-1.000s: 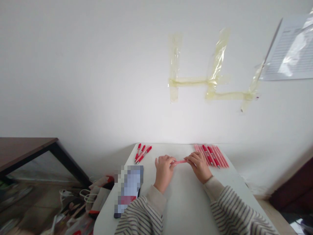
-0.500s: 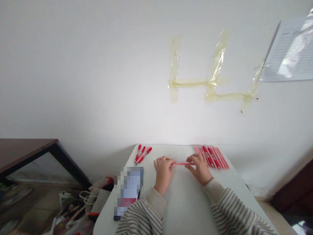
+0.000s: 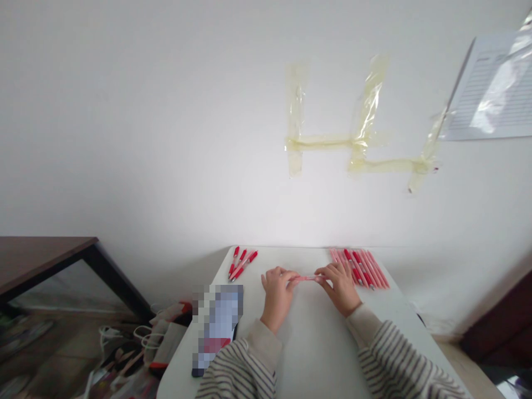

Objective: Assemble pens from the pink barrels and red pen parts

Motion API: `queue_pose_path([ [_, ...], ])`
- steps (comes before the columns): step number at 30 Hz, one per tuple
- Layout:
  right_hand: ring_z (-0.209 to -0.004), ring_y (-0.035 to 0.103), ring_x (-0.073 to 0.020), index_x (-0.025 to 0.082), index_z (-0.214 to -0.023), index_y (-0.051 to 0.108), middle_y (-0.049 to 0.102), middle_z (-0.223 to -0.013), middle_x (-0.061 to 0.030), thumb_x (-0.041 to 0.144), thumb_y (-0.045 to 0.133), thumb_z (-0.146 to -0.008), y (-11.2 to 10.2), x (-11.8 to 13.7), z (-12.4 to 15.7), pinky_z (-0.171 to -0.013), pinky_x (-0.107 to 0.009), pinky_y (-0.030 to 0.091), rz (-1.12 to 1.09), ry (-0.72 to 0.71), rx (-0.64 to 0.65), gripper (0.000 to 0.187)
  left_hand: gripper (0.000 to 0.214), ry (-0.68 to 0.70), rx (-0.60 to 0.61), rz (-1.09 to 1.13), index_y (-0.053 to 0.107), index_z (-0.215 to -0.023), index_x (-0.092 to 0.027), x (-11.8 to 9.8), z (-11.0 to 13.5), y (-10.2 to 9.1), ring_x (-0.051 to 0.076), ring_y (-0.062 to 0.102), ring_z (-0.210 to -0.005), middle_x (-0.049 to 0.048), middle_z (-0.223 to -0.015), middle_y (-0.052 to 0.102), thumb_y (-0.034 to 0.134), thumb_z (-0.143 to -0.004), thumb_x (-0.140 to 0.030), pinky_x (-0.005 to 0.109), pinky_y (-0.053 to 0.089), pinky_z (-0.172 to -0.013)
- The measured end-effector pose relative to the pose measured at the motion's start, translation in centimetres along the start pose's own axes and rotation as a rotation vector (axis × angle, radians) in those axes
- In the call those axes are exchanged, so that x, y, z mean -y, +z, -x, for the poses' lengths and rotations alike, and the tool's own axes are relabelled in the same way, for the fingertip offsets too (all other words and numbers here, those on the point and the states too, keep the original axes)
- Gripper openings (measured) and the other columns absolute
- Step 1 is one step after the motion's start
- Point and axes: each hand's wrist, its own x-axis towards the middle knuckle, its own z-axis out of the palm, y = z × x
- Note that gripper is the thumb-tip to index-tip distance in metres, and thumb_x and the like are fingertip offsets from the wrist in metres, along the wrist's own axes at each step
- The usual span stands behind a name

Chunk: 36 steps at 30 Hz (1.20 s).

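My left hand (image 3: 278, 291) pinches the left end of a slim pink pen (image 3: 305, 278) between thumb and fingers. At the other end, my right hand (image 3: 338, 285) has thumb and fingertips closed on it. The pen lies level between the two hands, just over the white table (image 3: 316, 343). A pale, clear-looking stretch shows on it close to the right fingers; what that part is, I cannot make out. Just beyond my right hand, several pink pens (image 3: 376, 269) and red pens (image 3: 363, 269) lie side by side in a row.
A loose group of red-and-pink pens (image 3: 242, 265) lies at the table's far left corner. Near my left forearm is a phone-like object (image 3: 218, 330), blurred out. Bags and cables (image 3: 153, 338) crowd the floor on the left, below a dark brown table (image 3: 45, 260). A white wall (image 3: 166, 138) stands behind.
The stretch of pen between my hands was pink throughout; now a pale, clear part shows beside the right fingers. Both hands have stayed nearly in place.
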Motion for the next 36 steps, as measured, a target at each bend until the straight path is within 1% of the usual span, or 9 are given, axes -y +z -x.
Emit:
queue_pose_path([
  [3, -0.099, 0.06, -0.0259, 0.026, -0.107, 0.064, 0.071, -0.097, -0.0063, 0.05, 0.06, -0.092, 0.13, -0.19, 0.08, -0.107, -0.056, 0.032, -0.026, 0.022, -0.013, 0.029, 0.015, -0.01, 0.005, 0.017, 0.077, -0.096, -0.038, -0.08, -0.02, -0.04, 0.024, 0.054, -0.106, 0.0025, -0.099, 0.067, 0.066, -0.088, -0.033, 0.052, 0.034, -0.105],
  [8, -0.103, 0.057, -0.027, 0.029, -0.096, 0.065, 0.071, -0.095, -0.0032, 0.045, 0.059, -0.094, -0.05, -0.36, -0.04, -0.112, -0.065, 0.021, -0.014, -0.002, 0.021, 0.018, 0.015, -0.017, 0.021, 0.039, 0.077, -0.097, -0.039, -0.28, -0.03, -0.3, 0.025, 0.053, -0.108, 0.0023, -0.101, 0.068, 0.067, -0.087, -0.035, 0.061, 0.025, -0.11],
  [14, -0.107, 0.055, -0.0273, 0.031, -0.098, 0.069, 0.07, -0.096, -0.0024, 0.048, 0.058, -0.094, -0.14, -0.52, -0.14, -0.113, -0.065, 0.021, 0.019, -0.005, 0.007, 0.02, 0.014, -0.016, 0.016, 0.061, 0.078, -0.095, -0.037, -0.21, -0.09, -0.3, 0.025, 0.052, -0.109, 0.0033, -0.1, 0.068, 0.068, -0.086, -0.034, 0.063, 0.022, -0.113],
  [21, -0.101, 0.056, -0.0251, 0.032, -0.09, 0.071, 0.067, -0.089, -0.002, 0.048, 0.051, -0.098, -0.11, -0.68, -0.16, -0.113, -0.064, 0.02, 0.008, 0.011, 0.025, 0.028, 0.014, -0.007, 0.011, 0.045, 0.078, -0.093, -0.04, -0.16, -0.09, -0.26, 0.025, 0.054, -0.108, 0.0017, -0.099, 0.069, 0.071, -0.084, -0.031, 0.065, 0.023, -0.112],
  [24, -0.1, 0.057, -0.025, 0.033, -0.1, 0.071, 0.068, -0.088, -0.0014, 0.05, 0.053, -0.097, -0.21, -0.58, -0.15, -0.113, -0.064, 0.022, 0.01, 0.015, 0.022, 0.024, 0.014, -0.011, 0.01, 0.047, 0.078, -0.093, -0.04, -0.2, -0.04, -0.25, 0.025, 0.054, -0.11, 0.0012, -0.099, 0.069, 0.071, -0.084, -0.032, 0.066, 0.021, -0.112],
  [27, -0.101, 0.058, -0.0263, 0.031, -0.113, 0.066, 0.07, -0.092, -0.0026, 0.052, 0.061, -0.092, -0.28, -0.44, -0.13, -0.113, -0.065, 0.022, -0.004, 0.022, 0.014, 0.031, 0.012, -0.022, 0.009, 0.054, 0.077, -0.093, -0.04, -0.18, -0.02, -0.29, 0.025, 0.054, -0.11, 0.001, -0.099, 0.069, 0.069, -0.085, -0.035, 0.068, 0.018, -0.112],
  [28, -0.101, 0.059, -0.0264, 0.03, -0.112, 0.065, 0.07, -0.093, -0.0029, 0.052, 0.062, -0.091, -0.29, -0.4, -0.14, -0.113, -0.066, 0.022, -0.011, 0.026, 0.017, 0.031, 0.011, -0.025, 0.007, 0.056, 0.077, -0.093, -0.039, -0.17, -0.02, -0.31, 0.025, 0.054, -0.109, 0.001, -0.098, 0.069, 0.069, -0.086, -0.036, 0.069, 0.018, -0.112],
  [32, -0.102, 0.058, -0.0263, 0.03, -0.096, 0.066, 0.071, -0.093, -0.0016, 0.047, 0.061, -0.093, -0.3, -0.31, -0.18, -0.114, -0.069, 0.017, -0.018, 0.03, 0.056, 0.019, 0.012, -0.023, 0.015, 0.053, 0.077, -0.093, -0.039, -0.12, -0.03, -0.35, 0.025, 0.053, -0.11, 0.0013, -0.1, 0.069, 0.066, -0.087, -0.039, 0.069, 0.017, -0.113],
  [36, -0.103, 0.058, -0.0256, 0.03, -0.094, 0.068, 0.072, -0.092, -0.0006, 0.047, 0.057, -0.096, -0.3, -0.31, -0.2, -0.114, -0.07, 0.014, -0.003, 0.041, 0.066, 0.02, 0.013, -0.016, 0.024, 0.034, 0.077, -0.094, -0.04, -0.18, -0.02, -0.35, 0.025, 0.053, -0.111, 0.0006, -0.101, 0.069, 0.065, -0.089, -0.038, 0.069, 0.018, -0.112],
])
